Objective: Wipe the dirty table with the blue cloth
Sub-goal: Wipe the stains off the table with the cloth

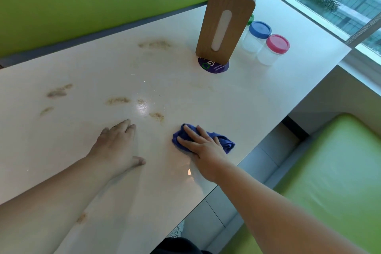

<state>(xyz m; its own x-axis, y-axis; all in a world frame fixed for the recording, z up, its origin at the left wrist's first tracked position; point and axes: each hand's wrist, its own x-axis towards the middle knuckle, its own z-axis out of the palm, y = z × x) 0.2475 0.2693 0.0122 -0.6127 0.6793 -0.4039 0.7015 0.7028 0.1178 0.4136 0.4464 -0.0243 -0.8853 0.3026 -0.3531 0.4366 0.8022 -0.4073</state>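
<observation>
A crumpled blue cloth (223, 140) lies on the white table (237, 99) near its right edge. My right hand (201, 144) presses down on the cloth with straight fingers. My left hand (117, 144) rests flat on the tabletop to the left of the cloth, fingers spread. Several brown smears mark the table: one (157, 116) just beyond the cloth, one (118, 100) farther left, one (58, 91) at the left and one (154, 44) at the back. A small stain (82, 217) shows beside my left forearm.
An upright wooden tissue box (224, 20) stands at the back on a round purple sticker (213, 66). Beside it are two jars, one with a blue lid (259, 29), one with a pink lid (277, 43). A green bench seat (329, 171) lies below the table's right edge.
</observation>
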